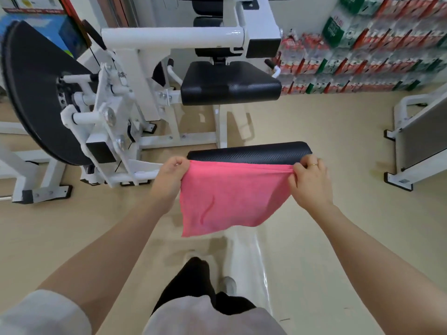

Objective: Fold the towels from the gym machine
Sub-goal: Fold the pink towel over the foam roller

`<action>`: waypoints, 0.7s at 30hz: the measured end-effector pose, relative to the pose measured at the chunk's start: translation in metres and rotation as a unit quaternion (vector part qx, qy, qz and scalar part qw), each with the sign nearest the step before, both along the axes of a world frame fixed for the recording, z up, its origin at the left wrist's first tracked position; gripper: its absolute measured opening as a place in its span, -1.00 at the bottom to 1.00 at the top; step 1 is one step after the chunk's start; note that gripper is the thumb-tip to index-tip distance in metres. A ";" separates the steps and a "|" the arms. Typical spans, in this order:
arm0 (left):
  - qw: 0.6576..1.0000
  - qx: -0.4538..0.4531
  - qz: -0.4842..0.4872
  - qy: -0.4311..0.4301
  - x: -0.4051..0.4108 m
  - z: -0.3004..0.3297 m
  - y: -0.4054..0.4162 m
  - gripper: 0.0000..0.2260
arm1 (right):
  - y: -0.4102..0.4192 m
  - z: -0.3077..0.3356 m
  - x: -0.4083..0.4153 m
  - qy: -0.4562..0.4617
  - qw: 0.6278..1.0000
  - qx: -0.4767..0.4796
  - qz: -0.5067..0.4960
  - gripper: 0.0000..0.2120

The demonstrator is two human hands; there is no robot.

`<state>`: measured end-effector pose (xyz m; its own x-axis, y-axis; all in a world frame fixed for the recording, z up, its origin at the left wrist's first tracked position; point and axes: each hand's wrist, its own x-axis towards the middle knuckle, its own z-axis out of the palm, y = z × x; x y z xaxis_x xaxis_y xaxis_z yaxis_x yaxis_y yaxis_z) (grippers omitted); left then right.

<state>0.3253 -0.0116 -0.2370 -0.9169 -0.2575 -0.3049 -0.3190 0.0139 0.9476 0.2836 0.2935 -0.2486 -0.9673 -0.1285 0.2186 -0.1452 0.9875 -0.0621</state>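
I hold the thin pink cloth towel (227, 199) spread in the air in front of me, just on my side of the black padded leg roller (249, 152) of the white gym machine (135, 68). My left hand (170, 178) pinches one top corner between thumb and curled fingers, and my right hand (308, 182) pinches the other, where the cloth bunches into a tight gather. The rest hangs free below, its lower edge slanting, with one bottom corner lower than the other.

The risk I see is a crooked fold: with the right corner bunched and the hem uneven, the edges probably won't meet when I bring my hands together. My grips are small pinches, so a quick shake could pull a corner loose and drop the towel onto the beige floor (314, 131). The top edge also sits near the roller and could drag on it.
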 end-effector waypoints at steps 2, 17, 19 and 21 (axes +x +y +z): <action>0.999 -0.030 -0.005 -0.010 -0.013 -0.009 0.003 -0.79 | 0.008 -0.009 -0.011 -0.064 0.997 0.039 -0.010 -0.77; 0.990 -0.055 -0.011 -0.130 -0.152 -0.067 0.005 -0.83 | 0.003 -0.038 -0.152 -0.235 0.961 -0.034 -0.142 -0.81; 0.990 -0.045 0.004 -0.133 -0.168 -0.074 0.002 -0.84 | -0.001 -0.044 -0.171 -0.224 0.951 -0.140 -0.161 -0.77; 0.990 -0.035 0.018 -0.134 -0.181 -0.081 -0.001 -0.84 | -0.007 -0.047 -0.189 -0.230 0.931 -0.232 -0.164 -0.85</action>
